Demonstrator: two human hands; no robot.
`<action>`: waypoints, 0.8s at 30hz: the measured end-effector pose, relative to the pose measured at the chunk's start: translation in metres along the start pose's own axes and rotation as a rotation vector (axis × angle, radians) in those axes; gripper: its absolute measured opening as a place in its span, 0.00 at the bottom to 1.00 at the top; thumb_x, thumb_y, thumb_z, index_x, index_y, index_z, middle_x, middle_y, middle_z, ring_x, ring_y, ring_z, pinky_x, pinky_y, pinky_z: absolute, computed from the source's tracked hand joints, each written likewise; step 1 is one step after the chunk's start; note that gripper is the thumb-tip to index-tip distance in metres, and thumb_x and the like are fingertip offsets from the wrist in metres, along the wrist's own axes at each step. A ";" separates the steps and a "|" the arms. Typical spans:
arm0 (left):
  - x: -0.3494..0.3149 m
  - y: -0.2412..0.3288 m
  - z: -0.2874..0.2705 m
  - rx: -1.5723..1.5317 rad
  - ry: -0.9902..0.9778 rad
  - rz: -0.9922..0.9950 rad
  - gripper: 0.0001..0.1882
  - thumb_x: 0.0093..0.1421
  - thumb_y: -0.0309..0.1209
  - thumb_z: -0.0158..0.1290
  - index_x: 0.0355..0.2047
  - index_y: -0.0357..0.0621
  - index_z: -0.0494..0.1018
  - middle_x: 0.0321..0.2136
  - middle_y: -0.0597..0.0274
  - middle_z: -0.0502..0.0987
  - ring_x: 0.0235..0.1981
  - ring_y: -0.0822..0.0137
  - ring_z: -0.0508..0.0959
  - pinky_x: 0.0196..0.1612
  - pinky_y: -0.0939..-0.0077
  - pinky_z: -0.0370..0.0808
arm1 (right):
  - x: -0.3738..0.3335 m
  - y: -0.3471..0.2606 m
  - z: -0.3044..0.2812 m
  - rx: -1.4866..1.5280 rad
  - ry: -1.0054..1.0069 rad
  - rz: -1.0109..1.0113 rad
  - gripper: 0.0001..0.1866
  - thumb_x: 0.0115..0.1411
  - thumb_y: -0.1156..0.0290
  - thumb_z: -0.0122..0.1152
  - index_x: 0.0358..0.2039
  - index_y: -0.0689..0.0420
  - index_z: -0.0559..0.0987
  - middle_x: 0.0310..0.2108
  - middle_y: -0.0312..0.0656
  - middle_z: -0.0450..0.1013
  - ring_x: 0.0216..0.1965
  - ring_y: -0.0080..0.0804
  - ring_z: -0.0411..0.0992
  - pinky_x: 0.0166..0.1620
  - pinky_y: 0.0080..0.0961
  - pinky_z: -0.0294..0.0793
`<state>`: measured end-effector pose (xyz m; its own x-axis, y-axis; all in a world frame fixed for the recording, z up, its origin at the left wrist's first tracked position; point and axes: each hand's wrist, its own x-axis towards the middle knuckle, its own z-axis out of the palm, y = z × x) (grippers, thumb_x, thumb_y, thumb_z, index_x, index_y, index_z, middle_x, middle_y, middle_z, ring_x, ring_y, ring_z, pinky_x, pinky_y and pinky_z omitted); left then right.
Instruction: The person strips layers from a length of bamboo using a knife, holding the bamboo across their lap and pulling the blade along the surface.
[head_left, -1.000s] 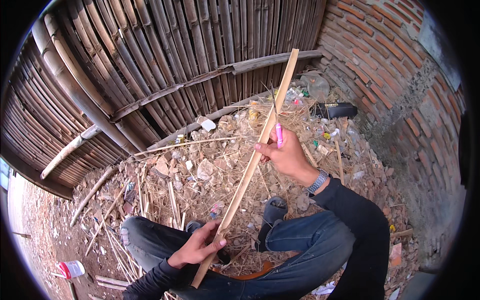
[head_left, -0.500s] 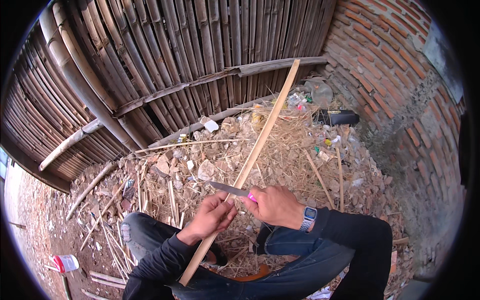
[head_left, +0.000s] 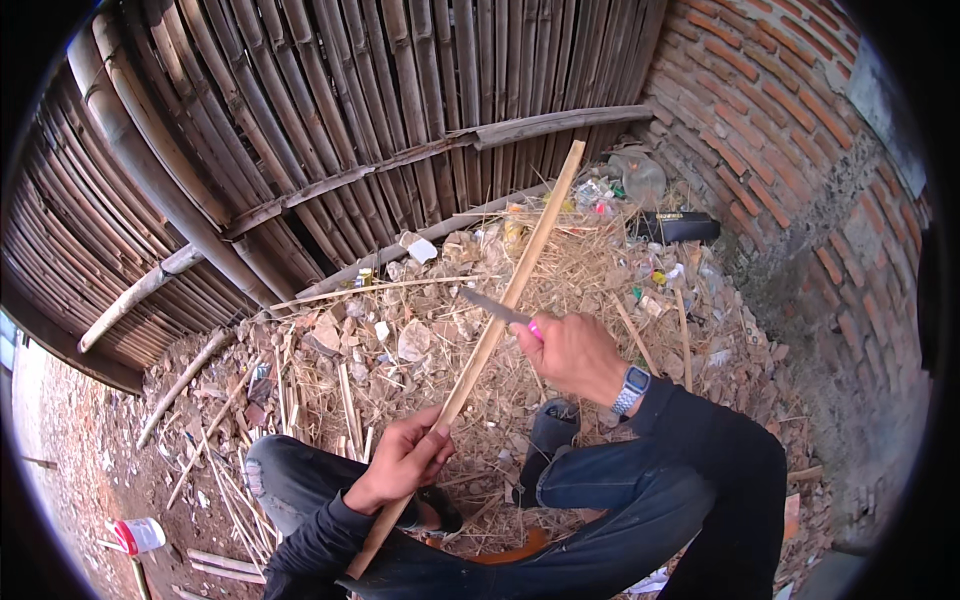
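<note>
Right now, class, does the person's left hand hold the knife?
No: the right hand grips the knife, while the left hand holds the pale strip.

In 0.5 s the knife (head_left: 487, 302) has moved up the strip (head_left: 528, 255).

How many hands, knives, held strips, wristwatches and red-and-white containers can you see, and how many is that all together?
Hands: 2 (left hand, right hand)
Knives: 1 (knife with a pink handle)
Held strips: 1 (long pale strip)
Wristwatches: 1 (silver wristwatch)
Containers: 1 (red-and-white container)
Total: 6
</note>
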<state>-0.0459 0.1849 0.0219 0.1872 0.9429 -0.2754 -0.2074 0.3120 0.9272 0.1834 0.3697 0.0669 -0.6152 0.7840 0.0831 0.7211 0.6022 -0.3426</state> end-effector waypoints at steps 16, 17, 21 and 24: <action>-0.089 -0.005 -0.008 0.187 -0.134 -0.104 0.20 0.77 0.33 0.42 0.62 0.33 0.65 0.25 0.68 0.75 0.17 0.81 0.69 0.21 0.84 0.68 | 0.007 0.100 -0.070 1.123 0.215 0.385 0.21 0.70 0.51 0.59 0.31 0.57 0.77 0.12 0.21 0.53 0.11 0.10 0.51 0.15 0.17 0.45; -0.082 -0.009 -0.006 0.238 -0.200 -0.058 0.18 0.76 0.33 0.43 0.60 0.34 0.66 0.27 0.64 0.78 0.17 0.78 0.73 0.23 0.82 0.71 | 0.009 0.091 -0.067 1.119 0.227 0.386 0.21 0.70 0.51 0.59 0.31 0.57 0.77 0.12 0.21 0.53 0.11 0.10 0.51 0.15 0.17 0.45; -0.045 -0.009 -0.008 0.857 -0.503 0.176 0.24 0.76 0.36 0.44 0.66 0.34 0.60 0.32 0.57 0.83 0.30 0.67 0.85 0.35 0.71 0.80 | 0.011 0.075 -0.063 1.292 0.211 0.251 0.12 0.71 0.62 0.61 0.31 0.55 0.75 0.16 0.21 0.57 0.11 0.09 0.50 0.15 0.16 0.45; -0.019 -0.008 0.014 0.606 -0.408 0.257 0.28 0.76 0.36 0.44 0.70 0.35 0.54 0.39 0.52 0.82 0.34 0.64 0.84 0.40 0.68 0.81 | 0.008 0.061 -0.059 1.345 0.100 0.222 0.11 0.70 0.65 0.62 0.32 0.55 0.75 0.16 0.21 0.57 0.12 0.09 0.50 0.15 0.16 0.45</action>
<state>-0.0346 0.1629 0.0229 0.5676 0.8229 -0.0263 0.2472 -0.1400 0.9588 0.2410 0.4217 0.1024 -0.4612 0.8861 -0.0453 -0.0984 -0.1019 -0.9899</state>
